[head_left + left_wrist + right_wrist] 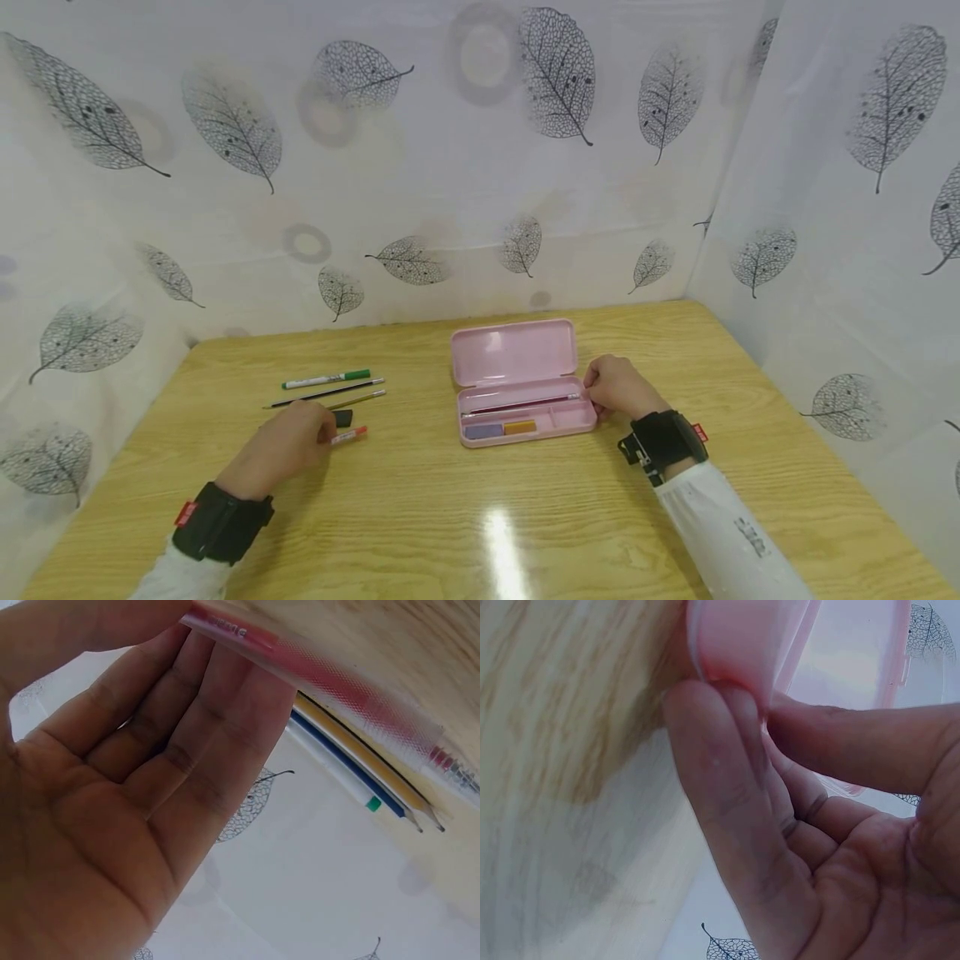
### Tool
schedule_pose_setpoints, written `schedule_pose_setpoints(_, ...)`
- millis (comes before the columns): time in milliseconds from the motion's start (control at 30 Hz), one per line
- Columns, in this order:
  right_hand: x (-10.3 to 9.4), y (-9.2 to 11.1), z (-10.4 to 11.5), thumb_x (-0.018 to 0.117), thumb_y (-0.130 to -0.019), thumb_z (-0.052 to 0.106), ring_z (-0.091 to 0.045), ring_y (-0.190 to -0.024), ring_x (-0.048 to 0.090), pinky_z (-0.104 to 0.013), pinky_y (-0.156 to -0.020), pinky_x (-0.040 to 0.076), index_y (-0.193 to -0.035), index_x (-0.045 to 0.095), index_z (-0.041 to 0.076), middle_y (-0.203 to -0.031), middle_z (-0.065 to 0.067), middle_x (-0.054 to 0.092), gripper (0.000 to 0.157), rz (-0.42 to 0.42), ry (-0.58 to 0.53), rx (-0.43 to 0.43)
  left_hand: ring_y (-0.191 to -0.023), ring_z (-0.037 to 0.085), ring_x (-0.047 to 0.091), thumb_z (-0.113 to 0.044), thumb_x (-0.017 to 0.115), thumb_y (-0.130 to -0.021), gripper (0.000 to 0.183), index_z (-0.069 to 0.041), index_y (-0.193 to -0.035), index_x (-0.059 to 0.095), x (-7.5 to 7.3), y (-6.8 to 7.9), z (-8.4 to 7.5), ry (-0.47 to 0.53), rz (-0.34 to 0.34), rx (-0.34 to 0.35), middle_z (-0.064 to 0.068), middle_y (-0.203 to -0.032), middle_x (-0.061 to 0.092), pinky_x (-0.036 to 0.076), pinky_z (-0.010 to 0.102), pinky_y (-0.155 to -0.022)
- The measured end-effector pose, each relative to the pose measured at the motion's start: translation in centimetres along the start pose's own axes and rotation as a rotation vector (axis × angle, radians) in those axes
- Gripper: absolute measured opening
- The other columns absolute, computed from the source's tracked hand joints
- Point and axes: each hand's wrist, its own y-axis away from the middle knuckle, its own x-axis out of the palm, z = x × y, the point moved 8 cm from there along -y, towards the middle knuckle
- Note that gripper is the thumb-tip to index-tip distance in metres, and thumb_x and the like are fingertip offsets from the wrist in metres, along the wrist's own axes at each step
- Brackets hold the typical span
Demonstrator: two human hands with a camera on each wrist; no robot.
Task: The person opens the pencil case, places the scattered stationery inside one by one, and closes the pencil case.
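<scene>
My left hand (288,442) pinches a red pen (322,671) between thumb and fingertips at the left of the table. The pen has a clear barrel and a textured grip. Its tip end points away from the fingers in the left wrist view. An open pink pencil case (513,354) lies at the middle, its lid tilted back. With thumb and fingers, my right hand (618,388) grips the case's right end. Inside the case lie a dark red pencil (525,406), a purple-grey block (483,432) and an orange block (520,427).
Beyond my left hand lie a green-capped marker (326,380), a dark pencil (326,393) and a yellowish pencil (362,399). A small black block (343,418) sits beside that hand, partly hidden. Leaf-patterned cloth (450,167) hangs behind the wooden table (420,517).
</scene>
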Motion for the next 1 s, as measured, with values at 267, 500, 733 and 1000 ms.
schedule_pose_setpoints(267, 0.0, -0.1, -0.2, 0.063, -0.087, -0.003, -0.018, -0.053, 0.062, -0.031, -0.049, 0.059, -0.088, 0.062, -0.007, -0.069, -0.014, 0.063, 0.004, -0.001, -0.002, 0.005, -0.061, 0.013, 0.051, 0.002, 0.073, -0.076, 0.011, -0.008, -0.074, 0.071, -0.6, 0.1, -1.2, 0.015, -0.013, 0.027, 0.002, -0.072, 0.062, 0.048, 0.033, -0.055)
schedule_pose_setpoints(500, 0.0, 0.0, -0.1, 0.062, -0.086, -0.004, -0.018, -0.052, 0.062, -0.031, -0.048, 0.059, -0.087, 0.063, -0.008, -0.067, -0.013, 0.063, 0.004, -0.007, -0.001, -0.012, -0.063, 0.012, 0.051, 0.004, 0.068, -0.079, 0.010, -0.006, -0.078, 0.072, -1.4, -0.2, -2.8, 0.006, -0.039, 0.069, 0.000, -0.071, 0.061, 0.047, 0.031, -0.055)
schedule_pose_setpoints(733, -0.1, 0.0, -0.1, 0.062, -0.087, -0.004, -0.018, -0.052, 0.062, -0.031, -0.049, 0.059, -0.086, 0.062, -0.007, -0.068, -0.014, 0.063, 0.003, -0.005, -0.001, -0.003, -0.065, 0.013, 0.051, 0.004, 0.069, -0.079, 0.009, -0.004, -0.083, 0.072, -2.3, -1.0, -4.8, 0.017, -0.073, 0.122, 0.001, -0.072, 0.060, 0.048, 0.032, -0.057)
schedule_pose_setpoints(1000, -0.1, 0.0, 0.0, 0.062, -0.087, -0.003, -0.018, -0.052, 0.062, -0.031, -0.049, 0.059, -0.087, 0.063, -0.007, -0.068, -0.014, 0.063, 0.004, -0.001, -0.001, -0.005, -0.064, 0.013, 0.051, 0.004, 0.069, -0.080, 0.011, -0.005, -0.084, 0.073, -3.1, -2.7, -7.7, 0.048, -0.097, 0.180, 0.002, -0.074, 0.062, 0.049, 0.032, -0.057)
